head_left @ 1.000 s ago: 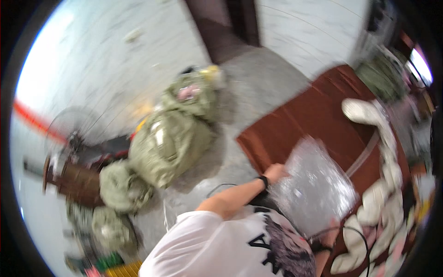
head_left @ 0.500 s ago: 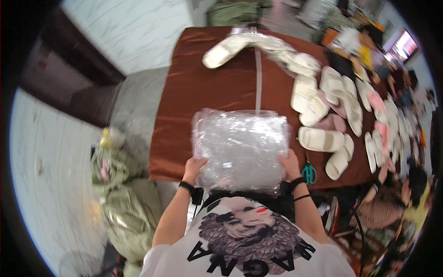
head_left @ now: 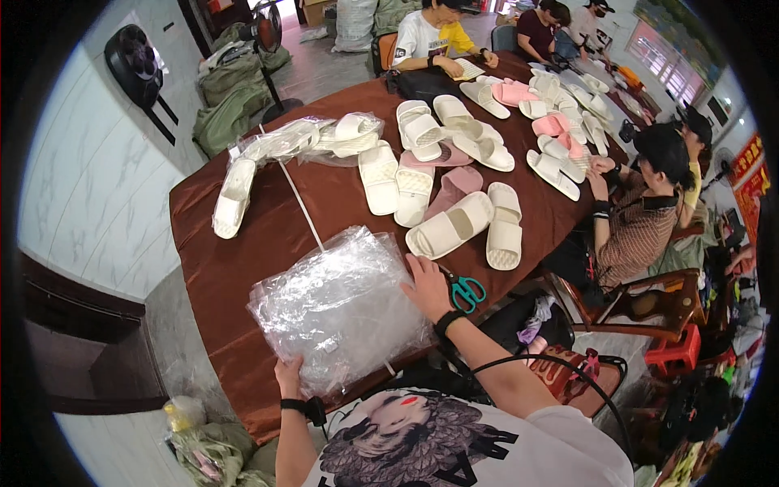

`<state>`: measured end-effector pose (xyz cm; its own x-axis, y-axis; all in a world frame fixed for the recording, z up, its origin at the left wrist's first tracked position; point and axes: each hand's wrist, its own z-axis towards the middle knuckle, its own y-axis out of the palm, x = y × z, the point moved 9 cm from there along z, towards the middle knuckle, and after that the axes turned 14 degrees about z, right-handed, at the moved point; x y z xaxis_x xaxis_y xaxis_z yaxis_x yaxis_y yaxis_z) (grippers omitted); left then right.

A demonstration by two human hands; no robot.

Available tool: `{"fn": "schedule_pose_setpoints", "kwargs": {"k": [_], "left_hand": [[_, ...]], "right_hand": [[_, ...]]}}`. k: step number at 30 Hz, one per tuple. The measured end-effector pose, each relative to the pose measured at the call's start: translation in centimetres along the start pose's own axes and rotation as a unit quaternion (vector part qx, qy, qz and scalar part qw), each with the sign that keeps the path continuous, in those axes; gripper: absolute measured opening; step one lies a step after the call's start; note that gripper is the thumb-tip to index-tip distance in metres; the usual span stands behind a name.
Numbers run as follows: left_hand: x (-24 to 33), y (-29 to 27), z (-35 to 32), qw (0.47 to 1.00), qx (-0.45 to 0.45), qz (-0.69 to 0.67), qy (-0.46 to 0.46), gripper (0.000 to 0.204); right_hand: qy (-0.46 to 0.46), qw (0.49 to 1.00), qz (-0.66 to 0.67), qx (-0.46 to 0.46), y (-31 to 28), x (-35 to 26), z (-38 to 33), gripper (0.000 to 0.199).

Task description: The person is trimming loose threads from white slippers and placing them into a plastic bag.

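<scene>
Your left hand (head_left: 288,378) holds the near-left edge of the clear plastic stack (head_left: 337,308) on the bench (head_left: 215,284); your right, spread wide, meets its right edge, apparently to steady it

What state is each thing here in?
Clear bags: wrinkled, piled flat
Left hand: at the bags' near left edge
Right hand: fingers extended, at the bags' right edge
Scissors: lying down; open or shut unclear
Leftmost white slipper: bagged
Middle white slippers: unbagged
Pink slippers: unbagged
Brown cloth: spread out
Red stool: upright
</scene>
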<state>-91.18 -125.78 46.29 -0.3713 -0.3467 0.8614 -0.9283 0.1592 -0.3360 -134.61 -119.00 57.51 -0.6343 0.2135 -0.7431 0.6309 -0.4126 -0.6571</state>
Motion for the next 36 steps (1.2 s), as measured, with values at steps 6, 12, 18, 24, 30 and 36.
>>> {"fn": "schedule_pose_setpoints", "kwargs": {"k": [6,12,18,24,30,36], "left_hand": [[-0.3,1.1,1.0,0.991,-0.056,0.113,0.044,0.02],[-0.2,0.2,0.0,0.998,-0.039,0.02,0.038,0.037],[4.6,1.4,0.3,0.981,-0.057,0.183,0.033,0.037],[12.7,-8.8,6.7,0.937,0.168,0.247,0.181,0.026],[21.0,-6.6,22.0,0.943,0.167,0.184,0.223,0.03],[19.1,-2.1,34.2,0.991,0.023,-0.133,0.003,0.058]], "right_hand": [[-0.128,0.979,-0.095,-0.127,1.2,-0.2,-5.0,0.058],[-0.126,0.977,-0.139,-0.101,2.6,-2.4,-4.6,0.045],[-0.117,0.966,-0.103,-0.204,4.6,-1.3,-4.6,0.053],[-0.099,0.965,-0.123,-0.208,5.5,-2.0,-5.1,0.064],[-0.071,0.966,-0.129,-0.212,5.4,-1.8,-4.5,0.063],[-0.043,0.957,-0.168,-0.233,6.4,0.5,-4.6,0.061]]}}
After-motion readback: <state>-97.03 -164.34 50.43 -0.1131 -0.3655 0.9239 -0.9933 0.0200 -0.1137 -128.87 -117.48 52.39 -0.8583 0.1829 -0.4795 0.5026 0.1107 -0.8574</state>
